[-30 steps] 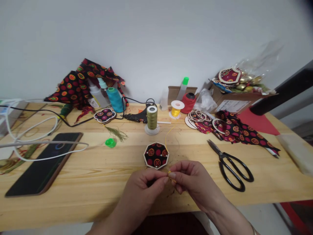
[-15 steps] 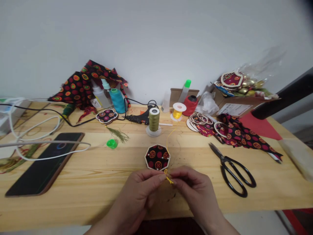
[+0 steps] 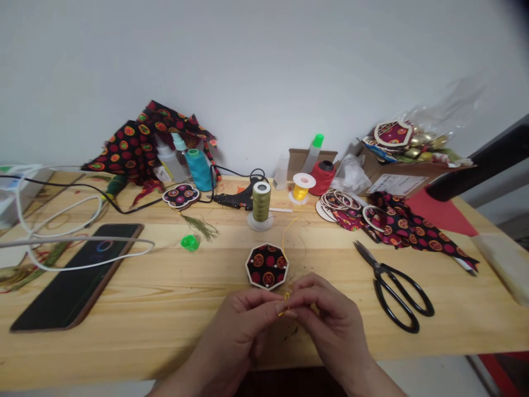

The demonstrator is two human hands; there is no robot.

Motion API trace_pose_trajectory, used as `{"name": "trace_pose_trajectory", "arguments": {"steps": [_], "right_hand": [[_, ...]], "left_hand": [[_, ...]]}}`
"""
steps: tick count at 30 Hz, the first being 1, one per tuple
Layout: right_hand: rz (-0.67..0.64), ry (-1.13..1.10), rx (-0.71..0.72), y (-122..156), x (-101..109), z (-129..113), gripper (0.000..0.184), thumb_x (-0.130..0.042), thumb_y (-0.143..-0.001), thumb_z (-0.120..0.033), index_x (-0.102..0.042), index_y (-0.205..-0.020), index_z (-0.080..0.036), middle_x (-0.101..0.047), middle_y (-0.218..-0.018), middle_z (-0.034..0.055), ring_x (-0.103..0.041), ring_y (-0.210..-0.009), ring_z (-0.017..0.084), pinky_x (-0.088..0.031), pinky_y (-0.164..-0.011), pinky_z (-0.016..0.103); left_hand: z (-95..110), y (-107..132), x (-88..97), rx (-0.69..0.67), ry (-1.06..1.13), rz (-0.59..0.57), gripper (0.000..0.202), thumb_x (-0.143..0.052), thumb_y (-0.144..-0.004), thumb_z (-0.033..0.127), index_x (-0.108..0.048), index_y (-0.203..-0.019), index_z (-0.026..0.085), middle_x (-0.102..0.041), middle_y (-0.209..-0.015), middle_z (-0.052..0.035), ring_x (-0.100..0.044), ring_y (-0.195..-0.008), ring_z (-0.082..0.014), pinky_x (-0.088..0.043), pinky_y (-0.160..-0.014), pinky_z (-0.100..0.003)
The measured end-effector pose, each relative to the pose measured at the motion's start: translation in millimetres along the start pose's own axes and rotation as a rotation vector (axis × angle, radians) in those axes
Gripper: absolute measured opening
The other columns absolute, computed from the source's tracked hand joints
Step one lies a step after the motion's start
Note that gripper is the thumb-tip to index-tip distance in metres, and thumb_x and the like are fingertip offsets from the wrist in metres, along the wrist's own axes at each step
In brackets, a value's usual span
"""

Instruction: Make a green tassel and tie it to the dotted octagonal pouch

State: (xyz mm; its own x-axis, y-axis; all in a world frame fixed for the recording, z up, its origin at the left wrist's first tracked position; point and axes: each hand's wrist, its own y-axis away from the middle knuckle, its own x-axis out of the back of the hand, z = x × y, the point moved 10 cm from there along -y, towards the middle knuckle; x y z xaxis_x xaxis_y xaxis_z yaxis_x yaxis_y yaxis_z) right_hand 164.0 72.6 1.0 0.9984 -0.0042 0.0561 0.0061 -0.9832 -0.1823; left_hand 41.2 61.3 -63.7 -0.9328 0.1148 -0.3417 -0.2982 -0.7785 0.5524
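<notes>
Low in the middle of the head view, my left hand (image 3: 242, 325) and my right hand (image 3: 330, 317) meet fingertip to fingertip. Both pinch a thin yellow cord (image 3: 286, 302) that forms a small loop between them. The cord runs up past an octagonal fabric-covered piece (image 3: 266, 266) lying just beyond my fingers, toward the yellow spool (image 3: 300, 189). An olive thread spool (image 3: 260, 203) stands upright behind the octagon.
Black scissors (image 3: 392, 285) lie to the right. A phone (image 3: 78, 273) with white cables (image 3: 61, 242) lies at left. Patterned fabric (image 3: 144, 138), bottles, a teal spool (image 3: 198, 168), a glue gun (image 3: 237, 198), a red spool (image 3: 322, 176) and a cardboard box (image 3: 397, 176) line the back.
My fingers have drawn closer together around the yellow cord, and a small loop now shows between them. The view has shifted slightly; the items on the table have not moved.
</notes>
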Motion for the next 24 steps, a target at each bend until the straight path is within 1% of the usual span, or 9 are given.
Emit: {"name": "trace_pose_trajectory", "arguments": {"steps": [4, 7, 10, 12, 13, 16, 19, 21, 24], "right_hand": [[0.028, -0.009, -0.057, 0.2, 2.7, 6.0, 0.017, -0.072, -0.072, -0.011, -0.074, -0.076, -0.028, -0.068, -0.073, -0.0009, -0.061, -0.071, 0.016, -0.046, -0.066, 0.026], [0.069, 0.014, -0.164, 2.4, 10.2, 18.5, 0.011, -0.066, -0.078, -0.017, -0.073, -0.077, -0.025, -0.069, -0.073, -0.0001, -0.060, -0.071, 0.017, -0.045, -0.066, 0.026], [0.041, -0.024, -0.325, 3.3, 10.5, 34.8, 0.010, -0.064, -0.081, -0.025, -0.073, -0.079, -0.024, -0.070, -0.074, 0.0008, -0.060, -0.073, 0.017, -0.045, -0.068, 0.026], [-0.035, -0.090, -0.403, 2.3, 2.6, 39.9, 0.009, -0.068, -0.077, -0.028, -0.074, -0.080, -0.023, -0.071, -0.076, 0.0011, -0.060, -0.074, 0.016, -0.045, -0.069, 0.025], [-0.074, -0.118, -0.419, 1.1, -1.6, 39.4, 0.009, -0.070, -0.075, -0.028, -0.074, -0.078, -0.022, -0.070, -0.075, 0.0010, -0.060, -0.073, 0.016, -0.045, -0.068, 0.025], [-0.152, -0.124, -0.397, -4.0, -9.2, 31.2, 0.008, -0.071, -0.072, -0.026, -0.071, -0.069, -0.019, -0.064, -0.066, -0.0010, -0.055, -0.065, 0.013, -0.043, -0.062, 0.023], [-0.175, -0.060, -0.338, -8.3, -9.8, 22.8, 0.010, -0.067, -0.074, -0.021, -0.065, -0.064, -0.018, -0.056, -0.061, -0.0036, -0.049, -0.061, 0.011, -0.040, -0.058, 0.021], [-0.198, -0.014, -0.291, -9.8, -11.1, 18.6, 0.011, -0.062, -0.076, -0.018, -0.063, -0.065, -0.018, -0.055, -0.062, -0.0038, -0.048, -0.061, 0.010, -0.039, -0.058, 0.021], [-0.240, 0.013, -0.242, -9.3, -15.1, 16.9, 0.014, -0.059, -0.079, -0.016, -0.061, -0.065, -0.018, -0.056, -0.063, -0.0035, -0.050, -0.062, 0.011, -0.040, -0.059, 0.021]], "left_hand": [[-1.8, -1.1, -0.9, 0.022, 0.092, -0.020, 0.020, -0.075, -0.070, 0.033, -0.071, -0.065, 0.014, -0.034, -0.042, 0.0105, -0.018, -0.039, -0.0041, -0.013, -0.038, -0.020], [-4.0, -1.9, 0.7, 0.037, 0.138, -0.006, 0.020, -0.077, -0.068, 0.032, -0.070, -0.063, 0.015, -0.030, -0.042, 0.0114, -0.016, -0.040, -0.0046, -0.012, -0.038, -0.020], [-1.7, -1.7, 3.5, 0.012, 0.053, 0.030, 0.021, -0.077, -0.068, 0.034, -0.070, -0.063, 0.015, -0.032, -0.041, 0.0109, -0.017, -0.040, -0.0051, -0.012, -0.038, -0.021], [1.9, -0.8, 3.1, -0.012, -0.062, 0.038, 0.021, -0.074, -0.070, 0.036, -0.072, -0.064, 0.016, -0.031, -0.041, 0.0106, -0.018, -0.040, -0.0056, -0.012, -0.039, -0.022], [3.8, -0.1, 1.5, -0.023, -0.120, 0.028, 0.021, -0.072, -0.071, 0.036, -0.073, -0.065, 0.016, -0.031, -0.041, 0.0105, -0.018, -0.040, -0.0058, -0.012, -0.040, -0.022], [11.2, 2.3, -2.6, -0.072, -0.260, 0.006, 0.019, -0.067, -0.075, 0.031, -0.074, -0.065, 0.017, -0.038, -0.047, 0.0080, -0.025, -0.046, -0.0068, -0.020, -0.046, -0.021], [14.5, 3.7, -4.9, -0.087, -0.319, -0.006, 0.019, -0.065, -0.075, 0.028, -0.074, -0.064, 0.017, -0.046, -0.053, 0.0051, -0.032, -0.054, -0.0090, -0.025, -0.052, -0.022], [12.4, 3.6, -6.2, -0.065, -0.304, -0.021, 0.018, -0.066, -0.074, 0.029, -0.074, -0.063, 0.016, -0.045, -0.052, 0.0052, -0.032, -0.054, -0.0092, -0.024, -0.051, -0.022], [6.7, 2.6, -6.4, -0.020, -0.217, -0.035, 0.016, -0.069, -0.071, 0.029, -0.074, -0.063, 0.016, -0.041, -0.048, 0.0070, -0.026, -0.048, -0.0074, -0.019, -0.046, -0.022]]}}
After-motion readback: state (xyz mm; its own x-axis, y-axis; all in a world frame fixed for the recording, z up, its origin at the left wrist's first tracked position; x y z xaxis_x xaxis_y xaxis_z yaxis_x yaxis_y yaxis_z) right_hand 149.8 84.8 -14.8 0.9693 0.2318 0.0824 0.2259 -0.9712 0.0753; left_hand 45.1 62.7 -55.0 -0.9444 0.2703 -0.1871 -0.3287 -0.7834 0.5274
